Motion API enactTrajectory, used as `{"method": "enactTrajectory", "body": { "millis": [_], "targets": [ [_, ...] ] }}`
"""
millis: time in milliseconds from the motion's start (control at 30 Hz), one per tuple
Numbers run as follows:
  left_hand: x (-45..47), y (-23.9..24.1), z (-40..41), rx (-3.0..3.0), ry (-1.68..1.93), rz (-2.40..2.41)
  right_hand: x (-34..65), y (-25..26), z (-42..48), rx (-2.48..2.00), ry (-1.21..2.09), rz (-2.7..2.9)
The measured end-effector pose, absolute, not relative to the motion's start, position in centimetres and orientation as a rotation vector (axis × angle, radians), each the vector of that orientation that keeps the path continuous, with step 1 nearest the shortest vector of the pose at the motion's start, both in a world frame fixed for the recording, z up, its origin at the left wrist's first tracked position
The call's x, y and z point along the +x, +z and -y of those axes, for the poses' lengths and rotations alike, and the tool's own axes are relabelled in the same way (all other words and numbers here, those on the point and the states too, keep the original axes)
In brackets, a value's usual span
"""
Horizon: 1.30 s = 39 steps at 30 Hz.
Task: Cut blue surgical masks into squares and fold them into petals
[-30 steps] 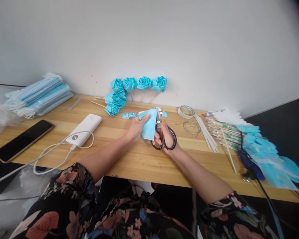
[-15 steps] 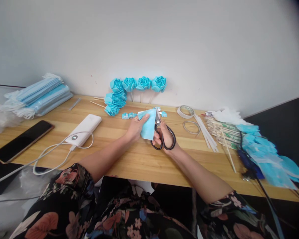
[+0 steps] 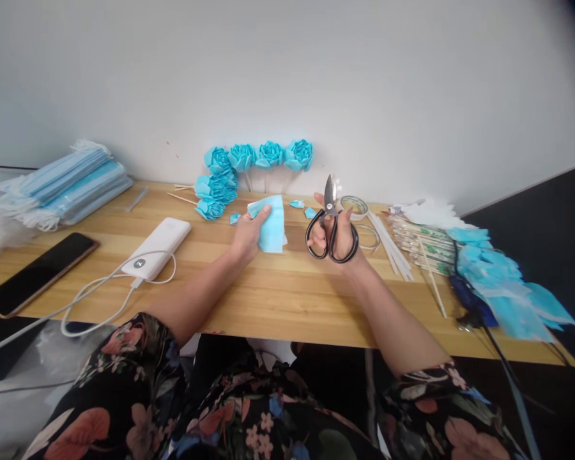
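Note:
Between the thumb and fingers of my left hand (image 3: 249, 235) is a folded piece of light-blue mask fabric (image 3: 272, 227), held upright above the table. My right hand (image 3: 341, 235) grips a pair of black-handled scissors (image 3: 330, 207), blades pointing up and away, apart from the fabric. Small blue offcuts (image 3: 310, 213) lie on the wood between and behind my hands. Behind my left hand, blue fabric flowers (image 3: 270, 154) on sticks lean at the wall, and more flowers (image 3: 215, 187) lie to their left.
On the left are stacked blue masks (image 3: 71, 185), a black phone (image 3: 38, 275) and a white power bank (image 3: 158, 248) with its cable. To the right lie a tape roll (image 3: 353, 206), white strips (image 3: 390, 246), a blue glue gun (image 3: 469, 300) and blue fabric pieces (image 3: 503, 281). The table's front edge is near me.
My right hand has drawn the scissors away from the fabric, to the right, and turned them upward. My left hand has shifted slightly left with the fabric.

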<state>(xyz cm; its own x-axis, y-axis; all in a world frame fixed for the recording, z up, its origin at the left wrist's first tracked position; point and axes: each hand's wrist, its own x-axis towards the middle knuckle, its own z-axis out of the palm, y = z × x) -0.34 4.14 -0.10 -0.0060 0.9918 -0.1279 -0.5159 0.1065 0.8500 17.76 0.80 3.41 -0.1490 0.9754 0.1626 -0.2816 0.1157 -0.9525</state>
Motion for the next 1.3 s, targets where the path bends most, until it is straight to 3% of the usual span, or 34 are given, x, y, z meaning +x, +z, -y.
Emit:
{"method": "enactTrajectory", "body": {
  "millis": [100,267,500,600,767,1067,1300],
  "targets": [
    [-0.6,-0.2,-4.4,0.690,1.385,-0.866,20.0,3.6,-1.6,-0.952,1.104,1.457],
    [-0.7,0.0,-4.3,0.708,1.394,-0.829,23.5,2.6,-1.4,-1.761,0.374,2.190],
    [-0.2,0.4,-3.8,0.770,1.383,-0.855,25.6,4.6,0.3,-2.038,0.050,2.542],
    [0.0,0.7,-3.2,0.908,1.379,-0.879,24.2,6.3,0.4,-1.848,0.130,2.415],
    [0.1,1.1,-2.7,1.171,1.337,-0.914,20.6,6.8,-0.7,-1.276,0.641,2.156],
    [0.1,0.6,-3.3,1.429,1.184,-0.981,17.2,6.0,-3.0,-1.147,0.527,2.178],
    [-0.2,0.4,-3.5,1.352,1.233,-0.967,18.2,4.5,-4.6,-1.090,0.599,1.755]
  ]
}}
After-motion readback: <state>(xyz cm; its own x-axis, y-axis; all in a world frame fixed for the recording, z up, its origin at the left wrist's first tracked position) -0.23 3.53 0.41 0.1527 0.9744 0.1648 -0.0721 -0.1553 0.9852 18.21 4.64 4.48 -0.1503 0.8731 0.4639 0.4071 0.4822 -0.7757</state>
